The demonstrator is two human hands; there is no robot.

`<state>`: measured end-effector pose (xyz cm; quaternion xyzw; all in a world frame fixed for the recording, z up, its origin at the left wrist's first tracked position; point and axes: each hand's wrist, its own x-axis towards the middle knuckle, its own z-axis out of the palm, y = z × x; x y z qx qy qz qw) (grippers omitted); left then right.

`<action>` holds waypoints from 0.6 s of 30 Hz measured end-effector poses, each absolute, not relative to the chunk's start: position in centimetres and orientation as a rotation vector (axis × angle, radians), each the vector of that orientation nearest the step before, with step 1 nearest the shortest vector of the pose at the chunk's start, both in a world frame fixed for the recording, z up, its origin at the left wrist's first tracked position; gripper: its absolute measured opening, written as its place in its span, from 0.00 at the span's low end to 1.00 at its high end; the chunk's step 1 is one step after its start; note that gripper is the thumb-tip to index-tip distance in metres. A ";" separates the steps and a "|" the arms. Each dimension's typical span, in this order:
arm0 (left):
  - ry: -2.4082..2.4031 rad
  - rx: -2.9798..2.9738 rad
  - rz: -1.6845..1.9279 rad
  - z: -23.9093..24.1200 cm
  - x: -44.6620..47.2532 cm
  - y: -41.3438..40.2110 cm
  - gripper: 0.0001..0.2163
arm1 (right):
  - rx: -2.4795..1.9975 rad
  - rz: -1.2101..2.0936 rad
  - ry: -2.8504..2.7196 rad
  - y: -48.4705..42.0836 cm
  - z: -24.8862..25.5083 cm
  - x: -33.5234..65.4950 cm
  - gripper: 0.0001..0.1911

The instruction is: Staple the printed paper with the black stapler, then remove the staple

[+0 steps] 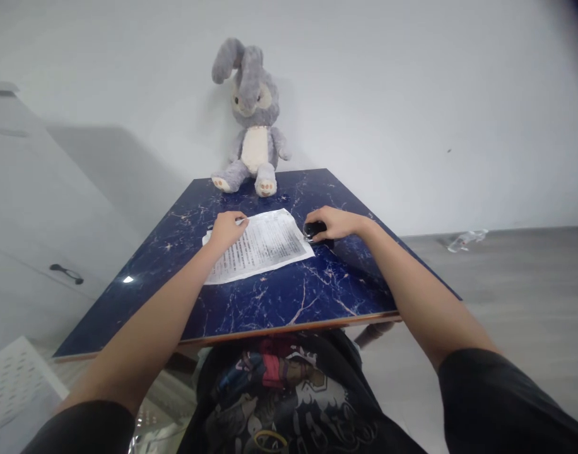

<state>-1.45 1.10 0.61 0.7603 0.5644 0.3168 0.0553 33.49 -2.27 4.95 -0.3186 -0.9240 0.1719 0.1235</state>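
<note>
A printed sheet of paper (265,243) lies slightly creased on the dark blue marbled table (279,302). My left hand (228,229) is at the sheet's upper left, its fingers curled and closed on the paper near the top edge. At the sheet's right edge, my right hand (334,223) is wrapped round a black stapler (316,229) with a shiny metal end. That metal end meets the paper's edge; whether the sheet is between its jaws I cannot tell. My right palm and fingers hide part of the stapler.
A grey plush rabbit (255,139) sits at the table's far end against the white wall. A white cabinet (33,208) with a black handle stands on the left. On the floor at right lies a crumpled clear plastic item (466,239). A perforated white object (21,384) is at lower left.
</note>
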 end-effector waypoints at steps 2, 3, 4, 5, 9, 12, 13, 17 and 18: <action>1.724 2.305 0.965 0.7 -1.5 1.1 0.11 | -0.923 0.561 -2.642 -2.3 4.9 33.3 0.18; 1.730 2.304 0.963 0.7 -1.5 1.1 0.11 | -0.937 0.591 -2.576 -2.3 4.8 33.1 0.20; 1.736 2.305 0.961 0.7 -1.5 1.1 0.11 | -0.967 0.605 -2.482 -2.4 4.8 32.9 0.23; 1.743 2.306 0.958 0.8 -1.5 1.1 0.11 | -1.008 0.592 -2.372 -2.4 4.8 32.7 0.27; 1.770 2.295 0.940 0.8 -1.4 1.0 0.12 | -1.162 0.320 -2.207 -2.6 4.1 31.1 0.32; 1.748 2.308 0.928 0.6 -1.4 1.0 0.11 | -1.336 0.024 -2.465 -3.3 2.5 29.0 0.27; 1.734 2.317 0.923 0.4 -1.4 1.1 0.11 | -1.413 -0.094 -2.533 -3.6 1.9 28.2 0.26; 1.701 2.359 0.862 0.2 -1.2 1.2 0.12 | -1.575 -0.395 -2.609 -4.3 0.5 26.3 0.23; 1.717 2.369 0.823 0.2 -1.1 1.2 0.12 | -1.554 -0.357 -2.635 -4.2 0.8 26.4 0.24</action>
